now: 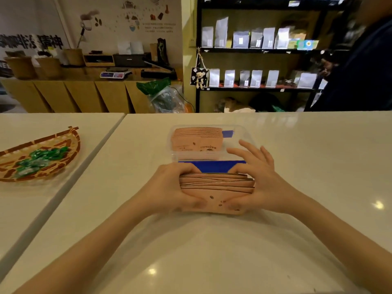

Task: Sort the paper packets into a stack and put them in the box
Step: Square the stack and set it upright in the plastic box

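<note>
A stack of pink paper packets point(216, 186) stands on edge on the white table, with a blue packet point(212, 166) at its back. My left hand point(169, 185) grips the stack's left end and my right hand point(261, 183) grips its right end, thumbs pressed on the front face. Just behind the stack sits a clear plastic box point(244, 134). Inside it is a row of pink packets point(197, 137) on the left, with a blue one at the back.
A woven basket point(70, 143) holding green wrapped sweets lies on the neighbouring table at left, across a seam. A person in dark clothes point(364, 66) stands at the far right beyond the table. Shelves of pouches and a wooden counter line the back.
</note>
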`<state>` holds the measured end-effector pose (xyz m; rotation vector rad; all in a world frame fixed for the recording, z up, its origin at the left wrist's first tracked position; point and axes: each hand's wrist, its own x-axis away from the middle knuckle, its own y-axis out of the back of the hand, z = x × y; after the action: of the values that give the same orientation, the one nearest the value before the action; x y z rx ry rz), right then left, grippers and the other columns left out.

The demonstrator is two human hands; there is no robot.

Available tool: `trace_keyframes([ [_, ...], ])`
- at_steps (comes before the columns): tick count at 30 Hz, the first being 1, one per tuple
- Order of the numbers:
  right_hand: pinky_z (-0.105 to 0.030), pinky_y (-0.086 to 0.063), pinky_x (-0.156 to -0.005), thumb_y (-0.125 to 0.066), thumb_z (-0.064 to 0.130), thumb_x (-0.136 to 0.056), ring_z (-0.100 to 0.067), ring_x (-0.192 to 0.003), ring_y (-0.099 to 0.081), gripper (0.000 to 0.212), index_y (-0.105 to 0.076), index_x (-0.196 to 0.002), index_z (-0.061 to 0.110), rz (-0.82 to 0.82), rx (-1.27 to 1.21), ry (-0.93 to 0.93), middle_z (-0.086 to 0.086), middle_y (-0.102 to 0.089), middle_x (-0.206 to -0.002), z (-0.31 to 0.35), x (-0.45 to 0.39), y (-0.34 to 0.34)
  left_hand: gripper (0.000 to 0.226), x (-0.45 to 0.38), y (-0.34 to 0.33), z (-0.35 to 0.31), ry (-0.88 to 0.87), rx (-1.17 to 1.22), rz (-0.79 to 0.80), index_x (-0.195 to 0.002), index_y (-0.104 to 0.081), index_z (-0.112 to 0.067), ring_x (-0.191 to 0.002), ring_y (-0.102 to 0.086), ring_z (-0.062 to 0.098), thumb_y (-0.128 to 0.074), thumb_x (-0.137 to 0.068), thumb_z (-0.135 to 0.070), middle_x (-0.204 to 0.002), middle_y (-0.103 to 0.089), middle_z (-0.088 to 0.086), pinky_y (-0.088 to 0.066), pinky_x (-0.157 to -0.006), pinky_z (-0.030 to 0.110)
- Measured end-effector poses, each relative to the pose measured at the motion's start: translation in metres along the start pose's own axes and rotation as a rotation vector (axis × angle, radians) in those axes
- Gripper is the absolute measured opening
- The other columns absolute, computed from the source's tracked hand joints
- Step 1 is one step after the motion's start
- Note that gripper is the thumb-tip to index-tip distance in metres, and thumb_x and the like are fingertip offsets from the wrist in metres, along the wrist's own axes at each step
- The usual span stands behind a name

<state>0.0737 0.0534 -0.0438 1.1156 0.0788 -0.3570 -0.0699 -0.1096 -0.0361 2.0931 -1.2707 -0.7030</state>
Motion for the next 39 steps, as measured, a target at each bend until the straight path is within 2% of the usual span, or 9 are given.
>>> trace_keyframes([
  [6, -0.024, 0.018, -0.107, -0.066, 0.066, -0.049, 0.015, -0.13, 0.015, 0.056, -0.053, -0.099, 0.043, -0.026, -0.06, -0.029, 0.028, -0.014, -0.141, -0.011, 0.007, -0.002, 0.057, 0.004, -0.004, 0.021, 0.065, 0.134, 0.052, -0.104, -0.05, -0.04, -0.097, -0.051, -0.014, -0.081, -0.057, -0.034, -0.105, -0.056, -0.024, -0.046, -0.07, 0.003],
  [13, -0.038, 0.017, -0.112, -0.05, 0.086, -0.041, 0.006, -0.134, 0.021, 0.079, -0.045, -0.111, 0.049, -0.009, -0.044, -0.027, 0.024, -0.003, -0.149, -0.02, 0.012, -0.005, 0.053, 0.009, -0.005, 0.024, 0.09, 0.24, 0.058, -0.096, -0.052, -0.044, -0.09, -0.057, -0.014, -0.081, -0.059, -0.019, -0.092, -0.06, -0.042, -0.044, -0.064, 0.002],
  [19, -0.036, 0.017, -0.112, -0.052, 0.081, -0.048, 0.005, -0.132, 0.026, 0.086, -0.031, -0.125, 0.049, -0.008, -0.023, -0.046, 0.021, 0.007, -0.15, -0.018, 0.014, -0.012, 0.051, 0.011, -0.013, 0.025, 0.105, 0.332, 0.003, -0.097, -0.055, -0.04, -0.09, -0.063, -0.004, -0.081, -0.059, -0.018, -0.098, -0.067, -0.025, -0.05, -0.067, 0.009],
  [21, -0.035, 0.016, -0.113, -0.046, 0.082, -0.053, 0.003, -0.133, 0.027, 0.092, -0.018, -0.132, 0.046, -0.026, 0.0, -0.045, 0.016, 0.01, -0.152, -0.017, 0.015, -0.018, 0.051, 0.012, -0.02, 0.022, 0.125, 0.377, -0.028, -0.098, -0.051, -0.039, -0.091, -0.063, -0.004, -0.08, -0.06, -0.022, -0.098, -0.068, -0.018, -0.052, -0.068, 0.01],
  [23, -0.034, 0.014, -0.113, -0.04, 0.084, -0.054, 0.002, -0.134, 0.025, 0.092, -0.02, -0.133, 0.042, -0.064, -0.008, -0.058, 0.013, 0.009, -0.153, -0.014, 0.016, -0.023, 0.052, 0.013, -0.028, 0.02, 0.133, 0.401, -0.073, -0.099, -0.047, -0.04, -0.092, -0.061, -0.007, -0.079, -0.06, -0.025, -0.103, -0.064, -0.017, -0.051, -0.067, 0.008],
  [30, -0.043, -0.002, -0.116, -0.039, 0.083, -0.057, -0.003, -0.138, 0.013, 0.084, -0.037, -0.126, 0.035, -0.191, 0.002, -0.064, 0.009, -0.01, -0.152, -0.013, 0.013, -0.023, 0.058, 0.012, -0.033, 0.02, 0.124, 0.381, -0.161, -0.102, -0.046, -0.041, -0.101, -0.059, 0.005, -0.08, -0.057, -0.035, -0.115, -0.059, -0.009, -0.051, -0.082, 0.022],
  [35, -0.032, 0.015, -0.111, -0.031, 0.087, -0.055, -0.006, -0.138, 0.018, 0.089, -0.033, -0.128, 0.038, -0.135, 0.099, -0.064, 0.005, -0.003, -0.155, -0.015, 0.016, -0.018, 0.059, 0.01, -0.025, 0.025, 0.131, 0.173, -0.072, -0.097, -0.041, -0.055, -0.11, -0.05, 0.007, -0.075, -0.048, -0.057, -0.112, -0.05, -0.022, -0.049, -0.091, 0.031],
  [37, -0.031, 0.017, -0.111, -0.034, 0.084, -0.058, -0.006, -0.137, 0.019, 0.081, -0.034, -0.125, 0.038, -0.14, 0.152, -0.065, 0.005, -0.002, -0.155, -0.017, 0.018, -0.015, 0.055, 0.011, -0.021, 0.026, 0.128, 0.105, -0.062, -0.095, -0.041, -0.057, -0.11, -0.046, 0.002, -0.072, -0.049, -0.058, -0.106, -0.047, -0.031, -0.044, -0.096, 0.034],
  [39, -0.033, 0.011, -0.113, -0.036, 0.082, -0.06, -0.006, -0.138, 0.018, 0.078, -0.036, -0.123, 0.037, -0.141, 0.175, -0.069, 0.006, -0.002, -0.155, -0.017, 0.019, -0.012, 0.048, 0.011, -0.019, 0.026, 0.116, 0.008, -0.062, -0.091, -0.039, -0.06, -0.106, -0.034, -0.017, -0.063, -0.049, -0.063, -0.097, -0.04, -0.041, -0.035, -0.1, 0.035],
])
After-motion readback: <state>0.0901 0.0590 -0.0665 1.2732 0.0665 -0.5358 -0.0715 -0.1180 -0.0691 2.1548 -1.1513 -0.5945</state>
